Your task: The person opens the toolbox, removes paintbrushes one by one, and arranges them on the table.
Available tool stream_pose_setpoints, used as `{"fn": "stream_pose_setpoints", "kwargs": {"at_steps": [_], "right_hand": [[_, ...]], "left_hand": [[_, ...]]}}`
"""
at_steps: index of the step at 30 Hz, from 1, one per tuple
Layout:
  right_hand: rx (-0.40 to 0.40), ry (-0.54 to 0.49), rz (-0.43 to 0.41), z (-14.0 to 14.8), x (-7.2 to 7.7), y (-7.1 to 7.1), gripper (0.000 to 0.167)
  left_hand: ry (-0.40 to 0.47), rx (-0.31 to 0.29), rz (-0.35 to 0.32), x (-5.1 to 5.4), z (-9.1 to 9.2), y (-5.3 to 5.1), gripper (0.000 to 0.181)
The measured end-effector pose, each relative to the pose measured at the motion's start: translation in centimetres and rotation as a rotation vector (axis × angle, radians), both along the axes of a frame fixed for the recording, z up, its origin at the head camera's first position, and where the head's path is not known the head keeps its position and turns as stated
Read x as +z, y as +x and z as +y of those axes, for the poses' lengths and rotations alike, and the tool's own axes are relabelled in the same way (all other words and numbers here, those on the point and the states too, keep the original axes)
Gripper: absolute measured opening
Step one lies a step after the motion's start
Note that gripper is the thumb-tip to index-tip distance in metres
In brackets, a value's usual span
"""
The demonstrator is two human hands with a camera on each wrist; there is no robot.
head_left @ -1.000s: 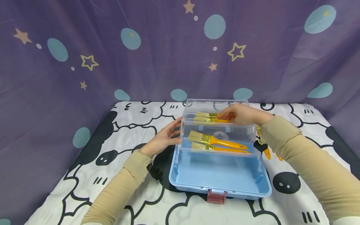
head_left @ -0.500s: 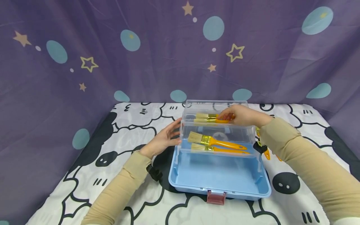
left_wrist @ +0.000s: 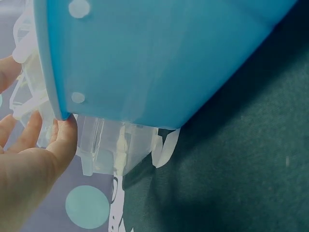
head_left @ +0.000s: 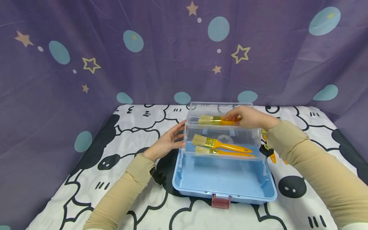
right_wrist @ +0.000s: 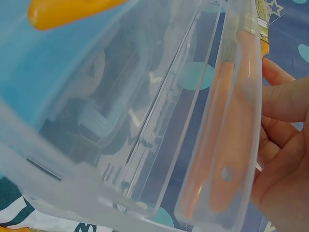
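Observation:
A blue box stands with its clear lid and stepped trays raised. My right hand pinches the orange handle of a paintbrush in the upper tray; a second paintbrush lies close behind it. Through the clear tray wall in the right wrist view, paintbrush handles show beside the right hand. Two more paintbrushes lie in the lower clear tray. At the box's left side, my left hand has spread fingers, its thumb touching the blue rim in the left wrist view.
Loose orange-handled paintbrushes lie right of the box, partly hidden by the right sleeve. A reddish latch hangs at the box front. The cloth has black-and-white cartoon drawings; a purple curtain hangs behind.
In the upper tray the two paintbrushes now sit closer together, overlapping in view. My right fingers have shifted slightly on the handle. The left hand and the box keep their places.

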State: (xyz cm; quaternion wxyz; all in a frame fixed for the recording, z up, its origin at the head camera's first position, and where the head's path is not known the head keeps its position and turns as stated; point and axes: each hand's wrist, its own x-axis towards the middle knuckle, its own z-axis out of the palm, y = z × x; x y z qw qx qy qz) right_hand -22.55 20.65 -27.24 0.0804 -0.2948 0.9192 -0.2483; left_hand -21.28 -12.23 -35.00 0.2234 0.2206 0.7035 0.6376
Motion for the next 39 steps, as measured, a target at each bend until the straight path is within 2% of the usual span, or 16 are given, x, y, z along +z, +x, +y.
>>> {"fn": "stream_pose_setpoints", "kwargs": {"at_steps": [8, 15, 23, 30, 39], "right_hand": [[-0.015, -0.017, -0.012, 0.1, 0.1, 0.0, 0.044], [-0.05, -0.03, -0.026, 0.5, 1.1, 0.3, 0.041], [-0.125, -0.092, -0.134, 1.3, 2.0, 0.6, 0.041], [-0.161, -0.18, -0.269, 1.8, 2.4, 1.0, 0.044], [-0.132, -0.312, -0.365, 2.2, 1.7, 1.8, 0.047]], "left_hand": [[-0.003, 0.004, 0.001, -0.1, -0.1, 0.1, 0.088], [-0.006, 0.004, 0.002, -0.2, -0.1, 0.0, 0.088], [-0.017, -0.004, 0.006, -0.3, -0.1, -0.2, 0.088], [-0.021, -0.005, 0.003, -0.2, -0.1, -0.4, 0.088], [-0.008, -0.006, -0.003, -0.1, 0.0, -0.2, 0.088]]}}
